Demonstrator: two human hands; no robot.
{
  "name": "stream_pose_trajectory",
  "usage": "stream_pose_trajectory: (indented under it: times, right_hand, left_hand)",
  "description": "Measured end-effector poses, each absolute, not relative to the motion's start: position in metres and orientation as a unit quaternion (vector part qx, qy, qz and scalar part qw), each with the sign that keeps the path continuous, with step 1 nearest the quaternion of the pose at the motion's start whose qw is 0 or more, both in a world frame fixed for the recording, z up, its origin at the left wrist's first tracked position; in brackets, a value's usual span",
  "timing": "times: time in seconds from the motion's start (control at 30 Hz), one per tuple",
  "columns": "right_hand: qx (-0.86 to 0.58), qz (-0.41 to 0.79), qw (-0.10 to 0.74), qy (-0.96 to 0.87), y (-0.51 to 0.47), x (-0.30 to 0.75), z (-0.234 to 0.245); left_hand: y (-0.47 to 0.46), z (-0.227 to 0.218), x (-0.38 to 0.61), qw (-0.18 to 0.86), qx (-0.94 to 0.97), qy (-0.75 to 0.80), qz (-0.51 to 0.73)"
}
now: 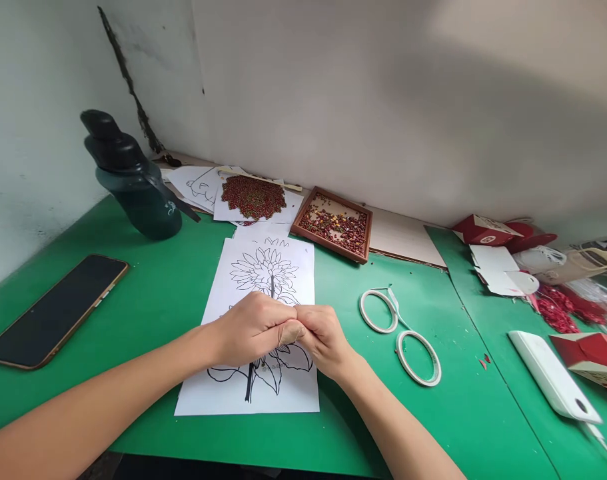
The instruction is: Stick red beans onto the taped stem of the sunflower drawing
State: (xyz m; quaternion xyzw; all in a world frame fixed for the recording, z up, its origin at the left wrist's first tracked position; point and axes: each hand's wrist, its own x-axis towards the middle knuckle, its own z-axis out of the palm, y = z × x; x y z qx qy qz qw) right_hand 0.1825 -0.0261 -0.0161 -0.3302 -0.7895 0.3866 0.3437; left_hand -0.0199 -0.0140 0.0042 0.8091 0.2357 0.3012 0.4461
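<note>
My left hand (pixel 257 329) and my right hand (pixel 328 339) are both closed and pressed together at the fingers and thumbs. They are over a white sheet of paper (pixel 198 393) with a black line drawing of a large flower and leaves. The hands cover the middle of the drawing. Whatever lies between the fingers, if anything, is hidden. Behind the sheet, a wooden tray (pixel 328 248) holds mixed red, green and yellow beans. To its left, a round patch of reddish beans (pixel 253 198) lies on another paper. Two rolls of narrow white tape (pixel 417 381) lie right of my right hand.
On the green table (pixel 163 300) a dark water bottle (pixel 138 180) stands back left, with a phone (pixel 58 310) in front. At right are a white device with a cable (pixel 553 373), red boxes (pixel 486 231) and red shredded filler (pixel 558 310). A wall closes off the back.
</note>
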Motion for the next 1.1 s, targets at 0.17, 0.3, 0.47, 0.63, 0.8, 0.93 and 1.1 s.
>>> stream_pose_trajectory:
  times: [0.17, 0.3, 0.47, 0.63, 0.8, 0.93, 1.1]
  right_hand:
    - [-0.320, 0.441, 0.330, -0.771, -0.025, 0.186, -0.009]
    - [-0.316, 0.482, 0.302, -0.759, -0.020, 0.194, -0.005]
    - [-0.431, 0.378, 0.339, -0.746, 0.022, 0.224, 0.004]
    - [-0.703, 0.154, 0.283, -0.634, 0.103, 0.271, 0.015]
    - [-0.768, 0.106, 0.238, -0.584, 0.143, 0.285, 0.010]
    - [-0.784, 0.080, 0.218, -0.575, 0.147, 0.276, 0.000]
    - [-0.794, 0.072, 0.181, -0.576, 0.152, 0.271, 0.000]
  left_hand:
    - [-0.018, 0.005, -0.015, 0.549, 0.749, 0.242, 0.280]
    - [-0.015, 0.003, -0.015, 0.519, 0.763, 0.255, 0.290]
    - [-0.003, 0.003, -0.026, 0.415, 0.765, 0.332, 0.363]
    - [0.005, -0.004, -0.030, 0.281, 0.767, 0.344, 0.463]
    - [0.005, -0.011, -0.027, 0.096, 0.840, 0.254, 0.470]
    - [0.003, -0.007, -0.028, -0.013, 0.860, 0.192, 0.473]
    - [0.010, -0.003, -0.037, -0.030, 0.839, 0.176, 0.514]
